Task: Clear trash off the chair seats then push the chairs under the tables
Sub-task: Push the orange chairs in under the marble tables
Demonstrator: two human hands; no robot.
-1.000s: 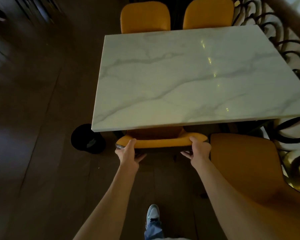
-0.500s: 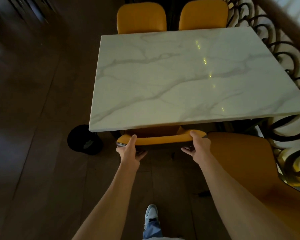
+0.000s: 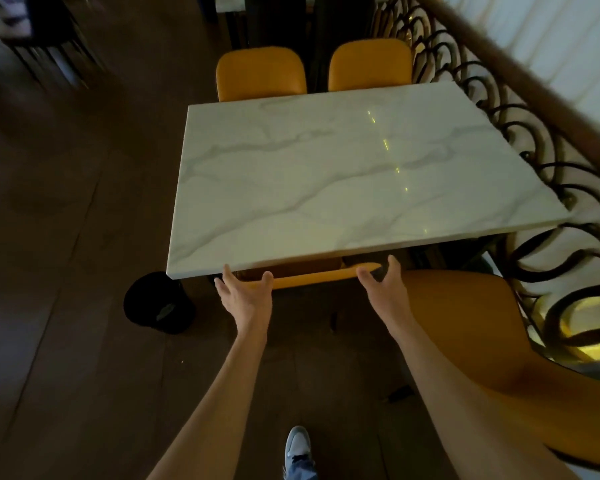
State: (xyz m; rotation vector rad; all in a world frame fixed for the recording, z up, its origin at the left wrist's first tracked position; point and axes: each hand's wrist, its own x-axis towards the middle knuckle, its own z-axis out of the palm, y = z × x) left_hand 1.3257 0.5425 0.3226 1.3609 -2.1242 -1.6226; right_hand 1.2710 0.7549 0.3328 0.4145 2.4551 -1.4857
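A yellow chair (image 3: 312, 279) sits tucked under the near edge of the white marble table (image 3: 326, 181); only the top of its backrest shows. My left hand (image 3: 245, 294) is at the backrest's left end with fingers spread apart. My right hand (image 3: 383, 284) is at its right end, fingers also apart. Neither hand grips the backrest. A second yellow chair (image 3: 471, 327) stands pulled out to the right, its seat bare. Two more yellow chairs (image 3: 262, 74) (image 3: 369, 64) are pushed in at the table's far side. No trash shows on any seat.
A black bin (image 3: 158, 301) stands on the dark wooden floor by the table's near left corner. A curved black iron railing (image 3: 534, 161) with a wooden handrail runs along the right. My shoe (image 3: 298, 445) is at the bottom. Dark furniture stands at the far left.
The chair slid further under the table. Both hands, which gripped its backrest, have opened and let go. The view has pulled back from the table.
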